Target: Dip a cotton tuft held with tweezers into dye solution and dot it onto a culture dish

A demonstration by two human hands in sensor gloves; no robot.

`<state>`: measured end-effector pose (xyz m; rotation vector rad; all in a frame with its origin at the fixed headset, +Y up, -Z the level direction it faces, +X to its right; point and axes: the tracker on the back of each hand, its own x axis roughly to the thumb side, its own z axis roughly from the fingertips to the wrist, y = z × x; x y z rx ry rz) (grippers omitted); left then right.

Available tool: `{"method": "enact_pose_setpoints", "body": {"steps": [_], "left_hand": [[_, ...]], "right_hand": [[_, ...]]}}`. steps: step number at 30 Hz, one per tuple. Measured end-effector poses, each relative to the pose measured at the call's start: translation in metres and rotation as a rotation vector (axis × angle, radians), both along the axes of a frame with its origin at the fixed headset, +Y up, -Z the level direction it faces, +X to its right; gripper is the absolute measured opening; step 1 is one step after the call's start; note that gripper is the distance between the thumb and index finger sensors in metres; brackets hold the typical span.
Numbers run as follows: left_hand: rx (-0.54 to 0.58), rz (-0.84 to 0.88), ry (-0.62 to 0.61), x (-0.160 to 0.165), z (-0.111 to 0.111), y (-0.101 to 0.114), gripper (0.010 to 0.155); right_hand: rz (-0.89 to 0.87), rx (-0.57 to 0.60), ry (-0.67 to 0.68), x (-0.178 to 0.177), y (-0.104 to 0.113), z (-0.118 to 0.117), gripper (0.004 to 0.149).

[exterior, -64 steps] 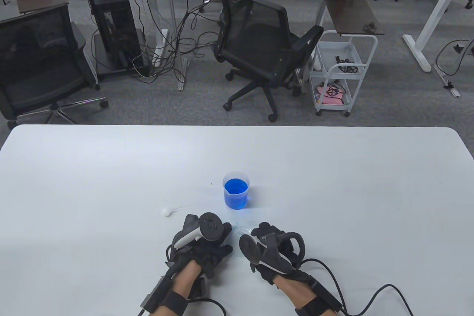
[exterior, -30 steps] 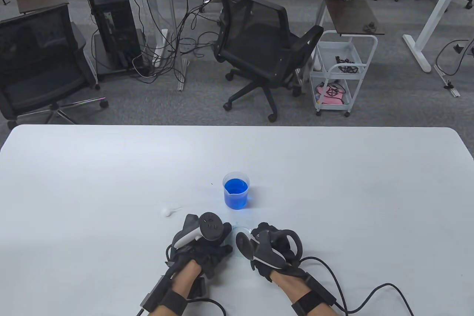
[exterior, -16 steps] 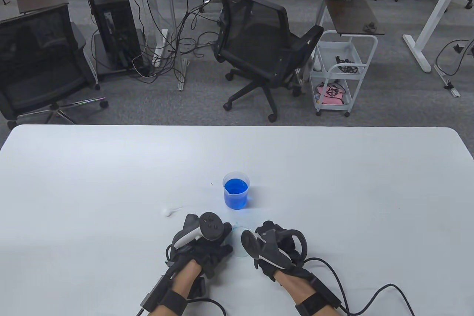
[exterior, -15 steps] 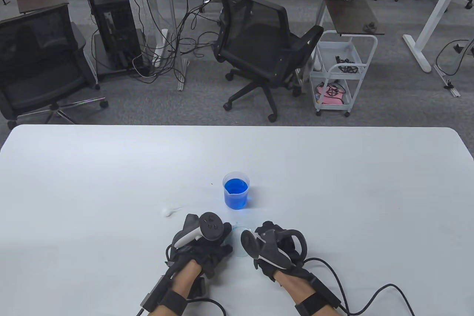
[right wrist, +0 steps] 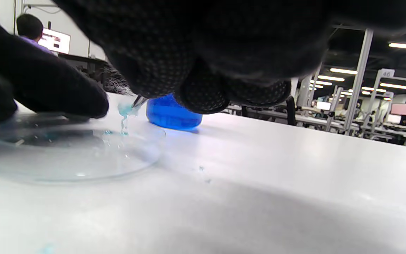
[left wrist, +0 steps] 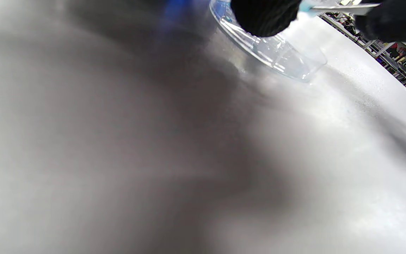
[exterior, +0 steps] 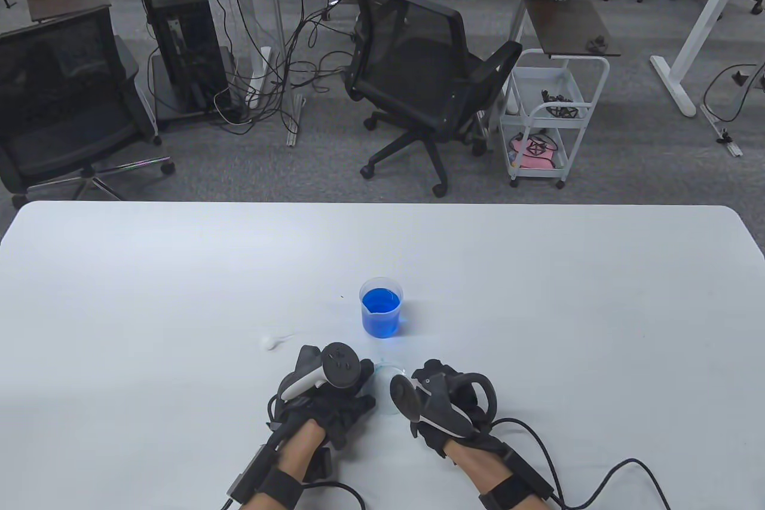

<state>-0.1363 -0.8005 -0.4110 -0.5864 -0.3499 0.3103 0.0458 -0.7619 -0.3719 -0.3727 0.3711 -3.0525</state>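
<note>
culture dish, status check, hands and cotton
Left hand steadies culture dish. Right hand holds tweezers, dyed cotton tuft dotting dish. Nothing in the way.

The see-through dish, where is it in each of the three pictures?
Table view: the dish is near the bottom middle, peeking out between the left hand and the right hand.
Left wrist view: top, right of middle, under a black fingertip.
Right wrist view: left side, low on the table.
Shared landmark: the cup of blue liquid, just beyond the dish in the table view and in the right wrist view.
</note>
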Motion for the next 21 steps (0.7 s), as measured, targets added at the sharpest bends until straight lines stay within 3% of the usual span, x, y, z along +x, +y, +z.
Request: {"method": "enact_pose_setpoints", "body": {"steps": [12,21], "left_hand": [[0.001,0.004,0.004,-0.002,0.000,0.000,0.070],[0.001,0.008,0.003,-0.003,-0.001,0.000,0.070]], "right_hand": [[0.059,-0.061,0.043,-0.009,-0.020,0.004,0.040],[-0.006,-0.016,0.035,-0.005,0.000,0.011,0.041]]}}
